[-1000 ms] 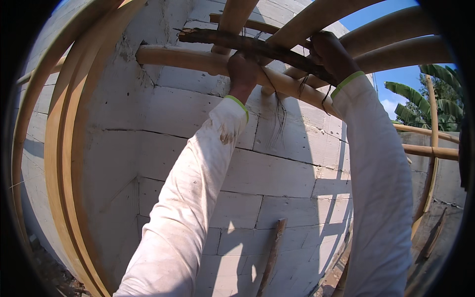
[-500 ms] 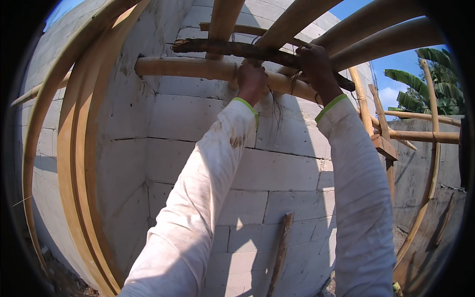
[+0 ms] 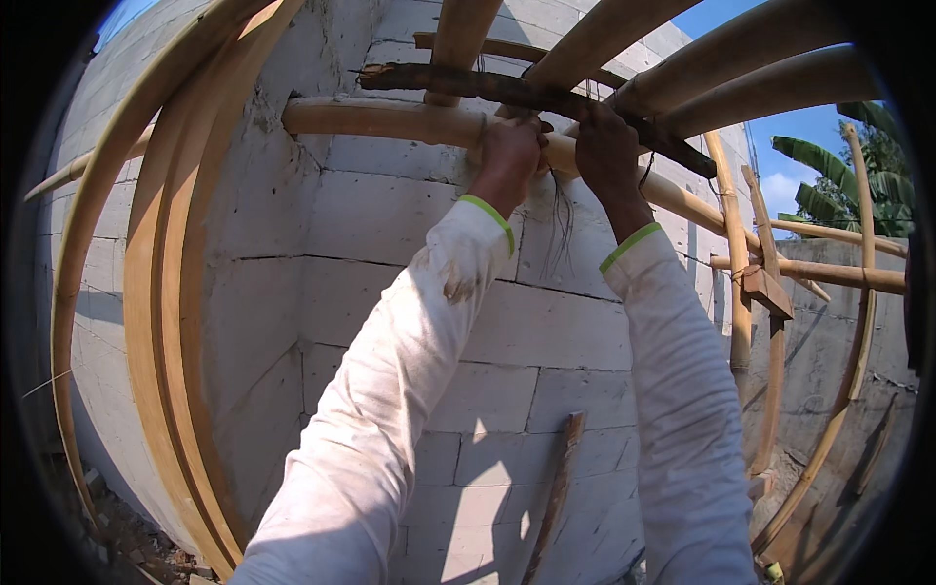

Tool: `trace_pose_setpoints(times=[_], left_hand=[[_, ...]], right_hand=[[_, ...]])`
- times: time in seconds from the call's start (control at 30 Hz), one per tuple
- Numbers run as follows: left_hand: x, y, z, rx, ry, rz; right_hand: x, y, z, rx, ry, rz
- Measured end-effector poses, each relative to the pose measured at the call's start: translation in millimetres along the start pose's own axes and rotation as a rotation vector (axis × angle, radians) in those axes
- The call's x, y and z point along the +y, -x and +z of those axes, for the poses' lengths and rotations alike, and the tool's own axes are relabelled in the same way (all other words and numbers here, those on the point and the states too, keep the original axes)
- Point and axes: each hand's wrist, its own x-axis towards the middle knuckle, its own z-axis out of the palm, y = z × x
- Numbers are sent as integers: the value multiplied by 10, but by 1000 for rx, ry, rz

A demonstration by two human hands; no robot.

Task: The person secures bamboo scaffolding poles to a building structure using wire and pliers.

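Note:
Both my arms reach up to a bamboo pole [image 3: 390,121] running across the block wall. Against its front, my left hand [image 3: 509,164] is closed with bent fingers; what is inside them is hidden. Close by on the right, my right hand [image 3: 610,166] is also closed, its fingertips up at a dark, rough wooden stick [image 3: 453,82]; I cannot make out what it grips. This stick slants across the undersides of several thicker bamboo poles [image 3: 609,41]. Thin dark binding wires [image 3: 563,219] dangle between my hands.
A wooden frame [image 3: 156,322] and a curved bamboo pole [image 3: 78,234] stand at the left. Pale block wall [image 3: 556,327] rises ahead, with a narrow wooden strip [image 3: 556,497] leaning on it. More bamboo scaffolding [image 3: 736,224] and a wood block [image 3: 767,291] are at right.
My right hand has moved left and down along the dark stick, closer to my left hand. My left hand has shifted slightly right. The whole view has shifted a little.

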Motion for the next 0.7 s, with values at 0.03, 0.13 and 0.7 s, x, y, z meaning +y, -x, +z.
trace_pose_setpoints(times=[0.03,0.13,0.7], left_hand=[[0,-10,6,20,79,-43],[-54,-70,32,15,174,-78],[-14,-142,-7,-101,-89,-172]], right_hand=[[-39,-2,-5,-1,-5,1],[-193,-50,-60,-81,-198,243],[-133,17,-87,-34,-313,379]])
